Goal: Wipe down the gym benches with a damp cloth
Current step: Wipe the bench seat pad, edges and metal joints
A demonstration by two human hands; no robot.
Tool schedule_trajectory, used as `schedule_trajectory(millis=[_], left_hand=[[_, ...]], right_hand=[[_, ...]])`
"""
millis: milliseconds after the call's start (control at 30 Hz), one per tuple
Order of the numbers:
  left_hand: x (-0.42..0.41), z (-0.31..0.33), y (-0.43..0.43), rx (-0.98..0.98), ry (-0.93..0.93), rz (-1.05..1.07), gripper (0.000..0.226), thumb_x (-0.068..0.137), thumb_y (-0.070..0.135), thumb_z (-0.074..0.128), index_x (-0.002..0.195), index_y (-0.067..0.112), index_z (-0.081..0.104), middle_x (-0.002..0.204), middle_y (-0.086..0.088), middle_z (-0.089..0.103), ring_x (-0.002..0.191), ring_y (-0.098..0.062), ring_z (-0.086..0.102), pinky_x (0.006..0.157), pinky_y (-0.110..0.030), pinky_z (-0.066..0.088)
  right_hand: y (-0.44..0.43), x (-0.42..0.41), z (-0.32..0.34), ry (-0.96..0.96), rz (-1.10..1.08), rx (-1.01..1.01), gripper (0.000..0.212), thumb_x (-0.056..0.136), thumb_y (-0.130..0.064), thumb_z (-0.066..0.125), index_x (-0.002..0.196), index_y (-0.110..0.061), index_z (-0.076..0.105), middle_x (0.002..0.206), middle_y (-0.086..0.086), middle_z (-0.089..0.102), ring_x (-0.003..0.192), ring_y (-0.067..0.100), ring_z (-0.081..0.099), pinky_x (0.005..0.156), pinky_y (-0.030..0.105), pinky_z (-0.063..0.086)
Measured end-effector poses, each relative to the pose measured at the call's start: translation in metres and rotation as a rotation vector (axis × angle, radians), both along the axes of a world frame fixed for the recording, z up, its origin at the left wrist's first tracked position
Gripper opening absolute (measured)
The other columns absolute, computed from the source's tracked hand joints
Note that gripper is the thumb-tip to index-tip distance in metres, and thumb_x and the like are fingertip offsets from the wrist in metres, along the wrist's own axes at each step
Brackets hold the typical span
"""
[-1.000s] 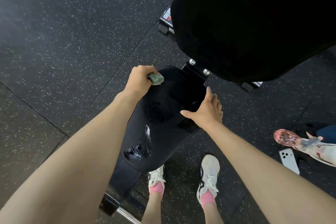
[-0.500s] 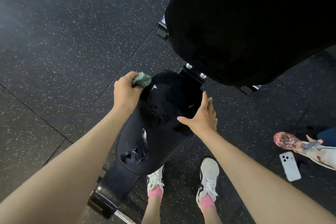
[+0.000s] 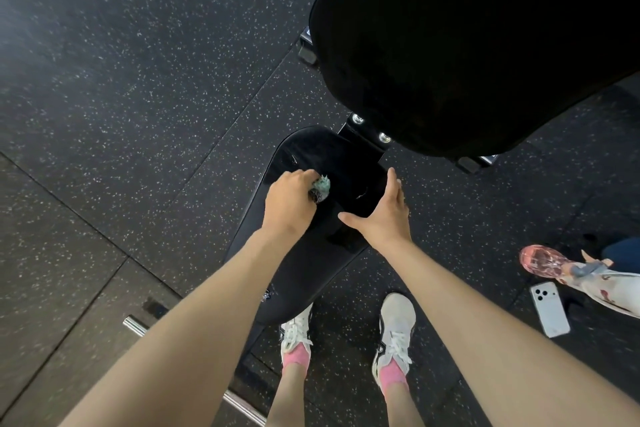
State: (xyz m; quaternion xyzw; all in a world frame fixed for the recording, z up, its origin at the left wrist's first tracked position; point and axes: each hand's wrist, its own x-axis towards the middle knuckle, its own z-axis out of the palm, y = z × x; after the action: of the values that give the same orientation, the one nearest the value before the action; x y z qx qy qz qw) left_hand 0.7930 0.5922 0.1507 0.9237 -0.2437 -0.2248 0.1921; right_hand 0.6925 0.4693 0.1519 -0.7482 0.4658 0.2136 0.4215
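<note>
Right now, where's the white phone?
In the head view, the white phone lies on the rubber floor at the lower right, just below the pink shoe and right of the white sneakers.

The backrest pad (image 3: 467, 45) stands far right of the seat pad (image 3: 304, 274). On the seat's far half, the left hand (image 3: 289, 204) holds the cloth (image 3: 320, 188), with the right hand (image 3: 382, 215) just right of it on the seat's edge. A phone (image 3: 550, 308) lies on the floor (image 3: 138, 80) at the right.
</note>
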Motion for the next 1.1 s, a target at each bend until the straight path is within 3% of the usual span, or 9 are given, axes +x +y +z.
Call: schedule_trajectory(millis=[133, 267, 333, 467, 600, 833, 933, 1000, 1100], left_hand=[[0.033, 0.012, 0.009, -0.231, 0.306, 0.304, 0.041, 0.072, -0.015, 0.057, 0.102, 0.009, 0.071, 0.087, -0.001, 0.069, 0.085, -0.019, 0.065, 0.074, -0.025, 0.051], [0.061, 0.010, -0.007, -0.207, 0.111, 0.397, 0.045, 0.073, -0.013, 0.052, 0.105, 0.013, 0.070, 0.092, -0.001, 0.068, 0.090, -0.019, 0.061, 0.081, -0.028, 0.049], [0.063, 0.005, -0.023, -0.202, 0.059, 0.252, 0.047, 0.072, -0.014, 0.047, 0.105, 0.012, 0.069, 0.098, -0.003, 0.068, 0.095, -0.023, 0.059, 0.083, -0.032, 0.048], [0.056, -0.011, -0.030, -0.062, -0.026, -0.270, 0.054, 0.071, -0.017, 0.042, 0.110, 0.009, 0.068, 0.110, -0.006, 0.065, 0.098, -0.029, 0.050, 0.077, -0.036, 0.044], [0.062, -0.013, -0.010, -0.065, -0.003, -0.365, 0.048, 0.069, -0.018, 0.049, 0.101, 0.008, 0.072, 0.096, -0.008, 0.068, 0.098, -0.033, 0.056, 0.079, -0.045, 0.049], [0.035, 0.004, 0.034, 0.041, 0.211, -0.335, 0.057, 0.067, -0.022, 0.042, 0.104, 0.010, 0.072, 0.107, -0.006, 0.069, 0.106, -0.028, 0.059, 0.090, -0.035, 0.047], [0.040, 0.015, 0.037, 0.023, 0.290, -0.215, 0.054, 0.070, -0.024, 0.043, 0.107, 0.005, 0.071, 0.110, -0.006, 0.069, 0.107, -0.022, 0.061, 0.091, -0.021, 0.042], [0.049, 0.022, 0.030, -0.018, 0.229, -0.091, 0.048, 0.074, -0.022, 0.049, 0.109, 0.004, 0.070, 0.109, -0.006, 0.068, 0.106, -0.021, 0.060, 0.089, -0.019, 0.040], [0.066, 0.019, 0.014, -0.072, 0.031, 0.088, 0.044, 0.074, -0.017, 0.050, 0.108, 0.005, 0.068, 0.105, -0.011, 0.068, 0.102, -0.029, 0.059, 0.085, -0.028, 0.044]], right_hand=[[-0.001, -0.004, 0.000, -0.026, -0.015, 0.016, 0.117, 0.076, -0.038, 0.080, 0.153, -0.023, -0.007, 0.162, 0.004, -0.003, 0.148, 0.031, 0.004, 0.117, 0.053, 0.021], [-0.002, -0.007, -0.001, -0.044, -0.038, 0.038, 0.116, 0.076, -0.038, 0.079, 0.154, -0.024, -0.006, 0.163, 0.002, -0.002, 0.148, 0.030, 0.005, 0.118, 0.052, 0.020], [-0.002, -0.009, -0.001, -0.061, -0.052, 0.048, 0.116, 0.076, -0.037, 0.080, 0.154, -0.025, -0.005, 0.163, 0.001, -0.001, 0.148, 0.030, 0.006, 0.117, 0.053, 0.021], [-0.005, -0.011, 0.000, -0.066, -0.035, 0.055, 0.115, 0.077, -0.036, 0.079, 0.154, -0.025, -0.005, 0.163, 0.001, 0.001, 0.148, 0.029, 0.009, 0.117, 0.051, 0.022], [-0.011, -0.012, 0.006, -0.065, -0.037, 0.100, 0.116, 0.076, -0.034, 0.080, 0.153, -0.028, -0.007, 0.162, 0.002, 0.003, 0.148, 0.029, 0.014, 0.115, 0.049, 0.028], [-0.004, -0.016, 0.015, -0.068, -0.021, 0.114, 0.114, 0.078, -0.032, 0.079, 0.153, -0.025, -0.006, 0.162, 0.006, -0.004, 0.149, 0.027, 0.007, 0.116, 0.045, 0.023], [0.000, -0.019, 0.016, -0.058, -0.065, 0.125, 0.112, 0.079, -0.028, 0.078, 0.154, -0.024, -0.006, 0.162, 0.007, -0.003, 0.149, 0.027, 0.008, 0.114, 0.045, 0.026], [0.004, -0.022, 0.017, -0.046, -0.115, 0.154, 0.110, 0.081, -0.024, 0.077, 0.154, -0.022, -0.006, 0.162, 0.008, 0.000, 0.148, 0.027, 0.011, 0.114, 0.042, 0.027], [0.009, -0.028, 0.017, -0.017, -0.215, 0.217, 0.105, 0.086, -0.021, 0.072, 0.153, -0.017, -0.009, 0.161, 0.010, 0.007, 0.146, 0.027, 0.019, 0.114, 0.037, 0.027]])
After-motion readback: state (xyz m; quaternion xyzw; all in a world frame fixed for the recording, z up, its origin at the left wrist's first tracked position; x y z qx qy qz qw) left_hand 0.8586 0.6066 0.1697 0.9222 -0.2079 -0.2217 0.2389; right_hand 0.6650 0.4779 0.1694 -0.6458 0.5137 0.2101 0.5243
